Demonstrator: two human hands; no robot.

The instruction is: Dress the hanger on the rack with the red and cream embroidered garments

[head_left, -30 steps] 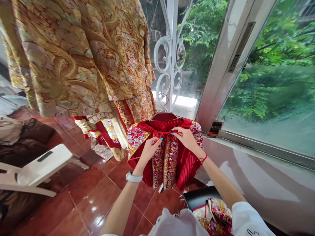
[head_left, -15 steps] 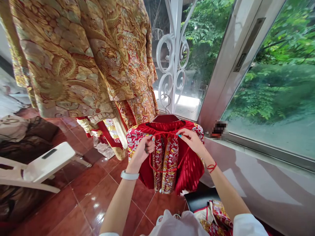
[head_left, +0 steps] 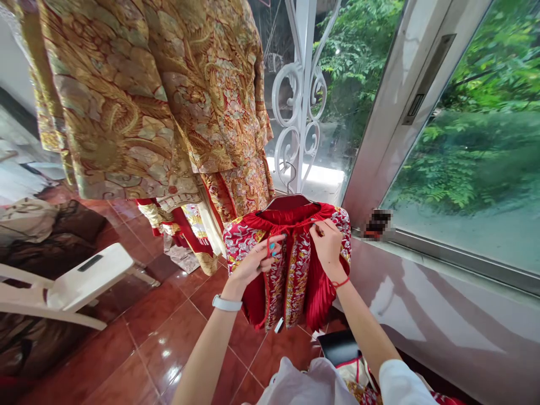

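Observation:
In front of me a red pleated garment with silver and gold embroidered bands hangs from a hanger by its gathered top edge. A thin red cord runs along that edge and down the front. My left hand, index finger stretched along the top, has its other fingers curled on the cord. At the garment's upper right, my right hand pinches the cord close to the gathered edge; its fingertips are partly turned from view. A small white tag dangles at the bottom.
Large gold embroidered garments hang at the upper left. A white chair stands on the red tiled floor. At the right are a window frame and sill. More embroidered cloth lies on a black surface below.
My right hand has turned, with fingers curled in closer to the top edge. My left index finger now stretches right. The looped cord across the front has shifted, and the white tag has come into view.

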